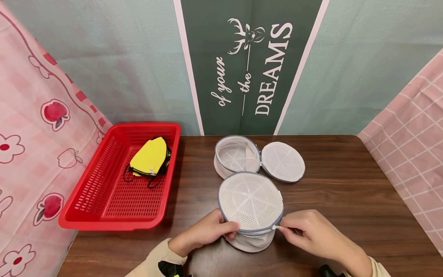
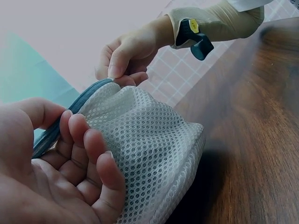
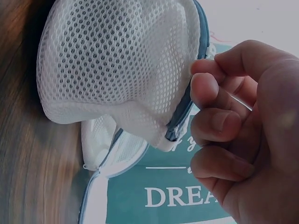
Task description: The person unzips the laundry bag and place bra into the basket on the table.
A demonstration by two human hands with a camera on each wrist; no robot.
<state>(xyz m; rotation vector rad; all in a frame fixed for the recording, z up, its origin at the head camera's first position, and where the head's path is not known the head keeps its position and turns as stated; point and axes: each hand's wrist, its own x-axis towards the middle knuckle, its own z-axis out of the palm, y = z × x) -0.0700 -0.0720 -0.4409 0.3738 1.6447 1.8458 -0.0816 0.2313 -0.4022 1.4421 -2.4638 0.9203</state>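
A round white mesh laundry bag [image 1: 250,202] with a grey-blue zipper rim stands near the table's front, its lid lying over the top. My left hand [image 1: 211,229] grips the rim at the near left, thumb on top; in the left wrist view its fingers curl against the zipper edge [image 2: 79,100]. At the near right of the rim, my right hand [image 1: 311,232] pinches the white zipper pull [image 1: 275,227]. The right wrist view shows that thumb and forefinger meeting beside the zipper band [image 3: 198,74]. Mesh sides [image 3: 117,60] look slack and wrinkled.
Just behind stands a second mesh bag [image 1: 221,169], its round lid [image 1: 283,161] folded open to the right. A red plastic basket [image 1: 114,225] at the left holds a yellow cloth item with black trim [image 1: 150,156]. Curtains border the table [image 1: 346,184] at the back and sides.
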